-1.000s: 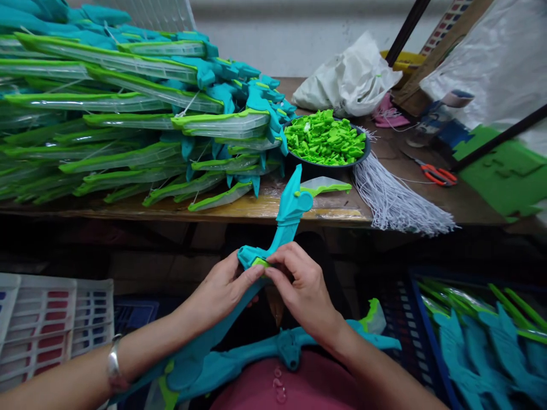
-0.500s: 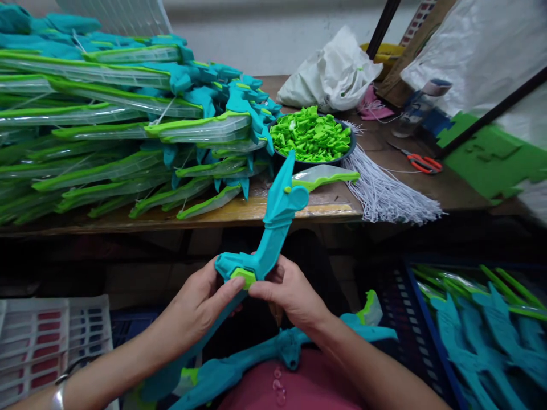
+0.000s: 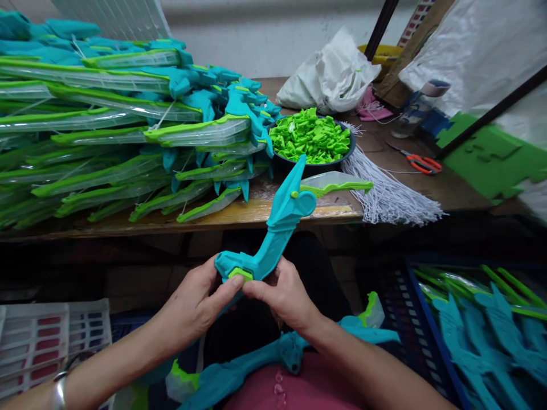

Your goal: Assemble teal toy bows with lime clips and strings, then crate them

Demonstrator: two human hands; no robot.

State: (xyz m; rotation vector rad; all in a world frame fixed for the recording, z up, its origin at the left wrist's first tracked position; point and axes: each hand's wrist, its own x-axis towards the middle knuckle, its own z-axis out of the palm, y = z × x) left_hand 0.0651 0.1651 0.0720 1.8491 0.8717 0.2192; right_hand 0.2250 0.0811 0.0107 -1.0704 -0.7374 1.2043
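A turquoise plastic toy bow (image 3: 276, 239) with a green-edged clear limb (image 3: 337, 183) is held up before me, its upper part leaning right. My left hand (image 3: 203, 293) grips its left end, thumb pressed on a lime-green piece (image 3: 240, 274) set in the body. From the right, my right hand (image 3: 284, 293) wraps round the lower part, its thumb beside the same green piece. The fingers of both hands are partly hidden behind the bow. Across my lap lies another turquoise bow (image 3: 245, 364), below both hands.
Stacked bows (image 3: 128, 125) fill the bench's left side. A dark bowl (image 3: 350, 151) holds lime-green pieces. Right of it lie white strings (image 3: 393, 196), orange-handled scissors (image 3: 423, 164) and a bottle (image 3: 416, 111). A blue crate (image 3: 431, 336) with bows stands at right, a white basket (image 3: 55, 336) at left.
The upper end of the held bow has swung slightly right and its limb reaches further right. Both hands keep their grip, thumbs still at the green piece.
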